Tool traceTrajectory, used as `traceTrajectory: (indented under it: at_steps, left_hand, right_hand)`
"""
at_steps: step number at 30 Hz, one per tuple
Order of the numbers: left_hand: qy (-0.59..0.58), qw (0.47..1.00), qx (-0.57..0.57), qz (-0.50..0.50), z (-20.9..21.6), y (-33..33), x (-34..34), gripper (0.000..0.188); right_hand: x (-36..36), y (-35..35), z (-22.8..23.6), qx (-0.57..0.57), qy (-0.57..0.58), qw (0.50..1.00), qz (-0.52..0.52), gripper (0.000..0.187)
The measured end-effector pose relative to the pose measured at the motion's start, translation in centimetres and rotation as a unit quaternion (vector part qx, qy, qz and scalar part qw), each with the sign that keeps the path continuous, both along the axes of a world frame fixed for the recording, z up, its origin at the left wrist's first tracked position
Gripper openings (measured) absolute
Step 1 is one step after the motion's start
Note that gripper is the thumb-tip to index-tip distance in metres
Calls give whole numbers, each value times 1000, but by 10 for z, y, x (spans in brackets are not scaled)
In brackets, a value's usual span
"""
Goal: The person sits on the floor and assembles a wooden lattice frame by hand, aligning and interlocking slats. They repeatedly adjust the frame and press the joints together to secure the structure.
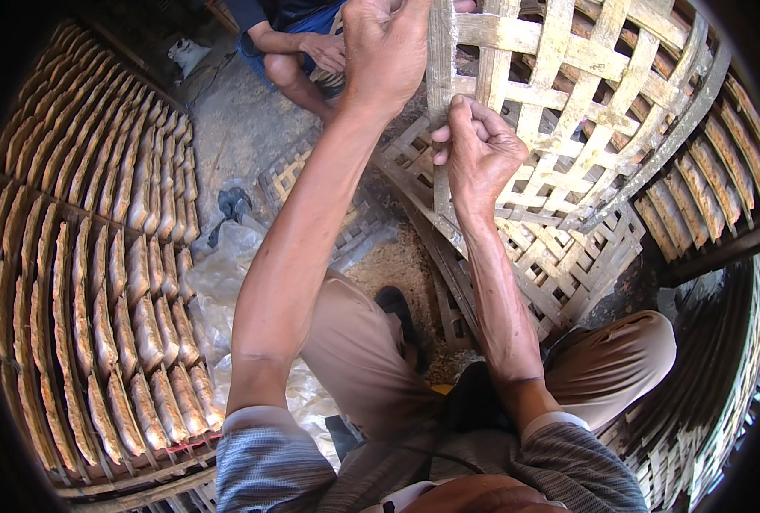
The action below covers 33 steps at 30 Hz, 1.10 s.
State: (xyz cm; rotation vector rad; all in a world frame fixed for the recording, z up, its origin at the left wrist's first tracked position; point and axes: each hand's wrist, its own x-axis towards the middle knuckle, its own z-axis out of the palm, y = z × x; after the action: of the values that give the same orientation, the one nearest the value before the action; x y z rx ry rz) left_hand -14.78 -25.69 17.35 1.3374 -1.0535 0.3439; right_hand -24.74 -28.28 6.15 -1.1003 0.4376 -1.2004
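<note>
A woven bamboo tray with a flat wooden edge strip stands tilted up before me, filling the upper right. My right hand is closed on the lower part of that strip, its thumb on the near face and its fingers curled around the edge. Farther up the same edge, my left hand grips the tray; the top of the picture cuts off part of its fingers. Below the raised tray lies another woven bamboo tray, resting at an angle near my right knee.
Rows of brown-edged, pale slabs stand on racks along the left, with more slabs at right. Lattice panels are stacked at lower right. Another person sits beyond my left arm. Clear plastic sheeting lies on the floor.
</note>
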Motion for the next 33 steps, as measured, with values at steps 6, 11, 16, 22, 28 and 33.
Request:
traceTrajectory:
  at_steps: [6,11,16,22,28,33]
  left_hand:
    - [13,999,25,-26,5,3,0,41]
    - [86,985,-58,-138,-3,-5,7,37]
    - [72,988,5,-138,6,1,-1,36]
    - [66,992,-32,-106,2,-3,3,37]
    - [25,997,13,-71,5,2,0,39]
    - [19,996,0,-88,4,-1,-2,39]
  right_hand:
    - [-11,-19,-16,-293,38,937,-185,9]
    - [-25,-40,18,-379,127,907,-133,15]
    - [-21,-58,30,-360,177,916,-25,21]
    - [-24,-52,36,-287,177,941,21,21]
    - [-21,-47,36,-281,146,948,-19,17]
    - [-10,-42,35,-420,159,879,-164,8]
